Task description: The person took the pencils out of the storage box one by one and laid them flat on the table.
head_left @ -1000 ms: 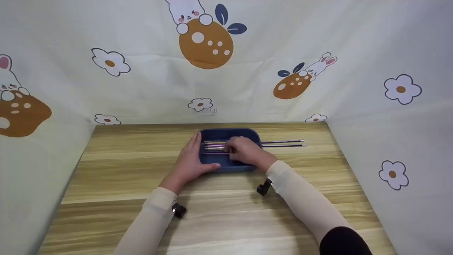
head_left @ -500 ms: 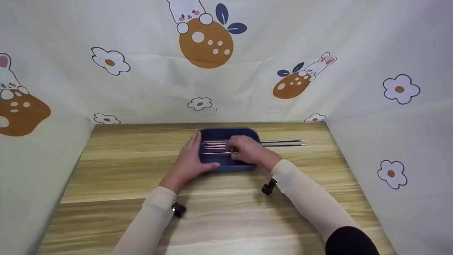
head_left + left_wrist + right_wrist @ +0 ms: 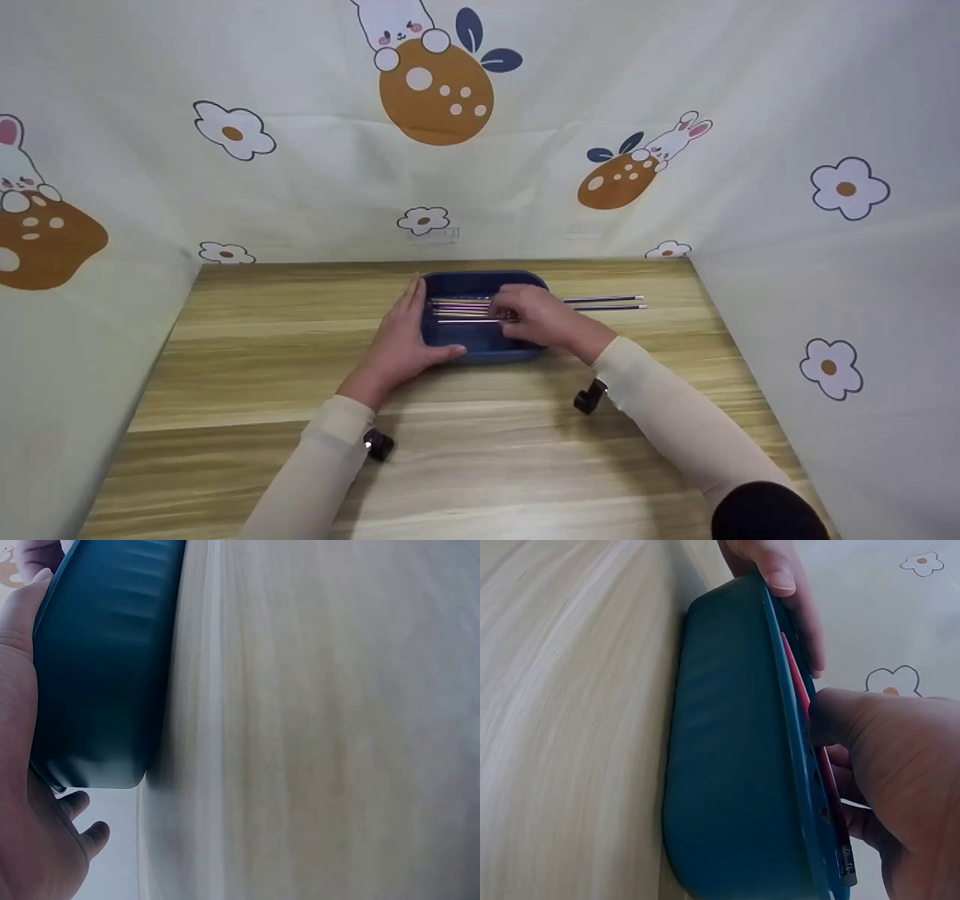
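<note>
A dark blue plastic tray (image 3: 487, 355) sits near the table's far edge. My left hand (image 3: 405, 330) grips its left end, thumb over the near rim and fingers along the side. Inside lie several pencils (image 3: 454, 308), side by side, their right parts hidden by my right hand (image 3: 536, 316). That hand reaches into the tray, thumb and fingers pinching one pencil (image 3: 466, 322) apart from the others. In the right wrist view the pinched pencil (image 3: 793, 675) looks red with a dark end and slants along the rim.
Two dark pencils with white ends (image 3: 604, 303) stick out to the right of the tray. The wood-grain table (image 3: 465, 450) is bordered by pale printed cloth (image 3: 315, 180) at the back and sides. A small black camera sits on each wrist.
My right hand has slid a little to the right, and the pinched pencil has shifted right with it. My left hand and the tray stay where they were.
</note>
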A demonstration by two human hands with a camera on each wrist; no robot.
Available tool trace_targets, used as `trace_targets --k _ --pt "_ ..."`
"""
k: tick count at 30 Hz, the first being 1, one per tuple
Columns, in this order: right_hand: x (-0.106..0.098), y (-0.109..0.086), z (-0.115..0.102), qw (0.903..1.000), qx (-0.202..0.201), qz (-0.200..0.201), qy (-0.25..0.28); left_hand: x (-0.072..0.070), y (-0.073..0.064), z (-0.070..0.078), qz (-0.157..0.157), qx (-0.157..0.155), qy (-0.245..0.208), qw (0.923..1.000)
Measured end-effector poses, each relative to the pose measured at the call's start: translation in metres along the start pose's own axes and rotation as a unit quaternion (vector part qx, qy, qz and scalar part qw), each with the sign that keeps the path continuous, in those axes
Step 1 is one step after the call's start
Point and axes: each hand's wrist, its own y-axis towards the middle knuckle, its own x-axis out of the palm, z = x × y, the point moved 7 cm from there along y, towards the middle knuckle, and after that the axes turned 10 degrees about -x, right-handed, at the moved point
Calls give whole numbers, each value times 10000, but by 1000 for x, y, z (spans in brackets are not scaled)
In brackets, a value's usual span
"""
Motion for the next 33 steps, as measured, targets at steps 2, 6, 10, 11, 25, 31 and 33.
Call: trace_targets --k 2,6,10,11,25,31,33 --pt "-2 -3 0 10000 0 4 15 0 0 0 -4 4 -4 10000" --pt "-6 -11 2 10000 -38 17 88 0 1 -1 -2 3 -10 10000" --pt "-11 -19 4 9999 -39 38 96 0 1 -1 2 -24 -24 10000" --pt "-12 -21 4 9999 -20 41 91 0 1 -1 3 -29 -30 10000" --pt "-34 -46 7 9997 11 232 92 1 0 -2 -43 -18 182 9998" --pt "-40 -58 13 9991 175 286 263 1 0 -1 -48 -21 115 9999" --pt "-42 -61 14 9988 192 335 290 1 1 -1 -52 -23 107 9999"
